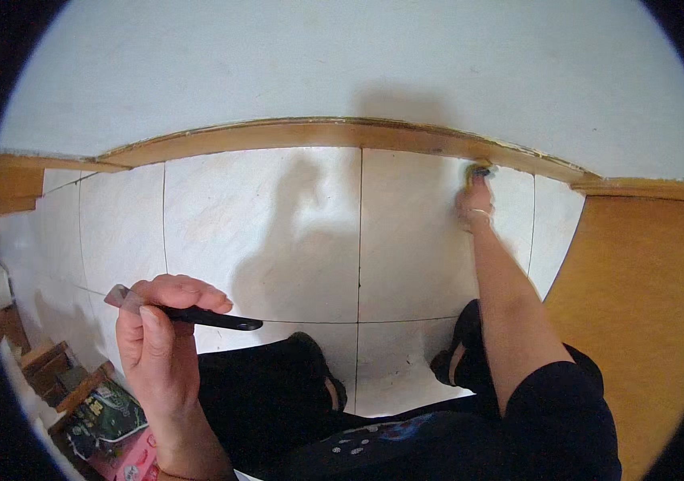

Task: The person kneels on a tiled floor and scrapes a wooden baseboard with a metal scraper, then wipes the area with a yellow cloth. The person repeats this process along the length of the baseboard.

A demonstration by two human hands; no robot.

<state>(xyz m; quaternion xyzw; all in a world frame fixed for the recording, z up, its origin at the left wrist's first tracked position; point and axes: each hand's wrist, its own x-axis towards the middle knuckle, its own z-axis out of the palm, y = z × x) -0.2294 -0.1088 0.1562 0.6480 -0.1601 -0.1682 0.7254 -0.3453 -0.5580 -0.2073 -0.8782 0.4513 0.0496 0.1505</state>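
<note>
In my left hand [164,337], at the lower left, is a scraper [215,318] with a black handle and a flat blade pointing left. My right hand [475,201] reaches out to the floor by the wooden baseboard [318,133]. It grips a small blurred thing [479,169], dark with yellow-green edges, whose kind I cannot tell. The thing is close to the foot of the baseboard, right of the middle. Along its top edge the baseboard bears a rough, pale and dark line where it meets the white wall [257,60].
White floor tiles [257,240] with dark joints lie before me. A wooden panel [636,300] stands at the right. At the lower left are a wooden rack [47,367], a dark green package [107,412] and a pink package [134,460]. My feet are on the tiles below.
</note>
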